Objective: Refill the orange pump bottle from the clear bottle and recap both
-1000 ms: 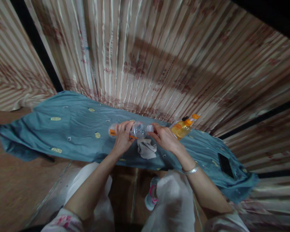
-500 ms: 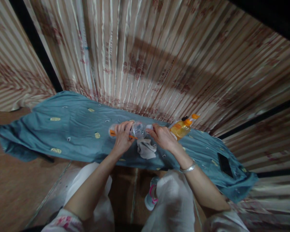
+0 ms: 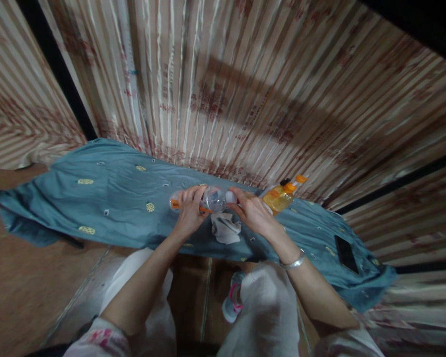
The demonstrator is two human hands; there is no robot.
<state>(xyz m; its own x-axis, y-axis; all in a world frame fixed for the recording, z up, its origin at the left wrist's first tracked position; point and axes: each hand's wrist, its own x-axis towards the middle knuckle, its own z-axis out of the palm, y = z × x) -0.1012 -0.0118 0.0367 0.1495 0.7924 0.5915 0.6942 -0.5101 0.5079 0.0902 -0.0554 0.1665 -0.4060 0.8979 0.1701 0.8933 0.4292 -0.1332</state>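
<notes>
A clear plastic bottle [image 3: 216, 199] with an orange label lies sideways above the blue cloth. My left hand [image 3: 190, 204] is wrapped around its body, so much of the label is hidden. At the bottle's neck end, the fingers of my right hand [image 3: 250, 208] are closed on the white cap [image 3: 231, 197]. Whether the cap is on the neck or just off it, I cannot tell. Just below the bottle rests a crumpled grey-white cloth [image 3: 226, 228], touched by neither hand.
A pump bottle [image 3: 278, 199] of yellow liquid with an orange top stands behind my right hand. Toward the right end lies a black phone [image 3: 346, 254]. The blue pineapple-print cloth [image 3: 122, 208] covers the long surface, with a striped curtain [image 3: 215, 99] behind it.
The fingers of my right hand have shifted their grip around the cap, with the wrist turned slightly. My left hand keeps its hold on the bottle, nearly in place.
</notes>
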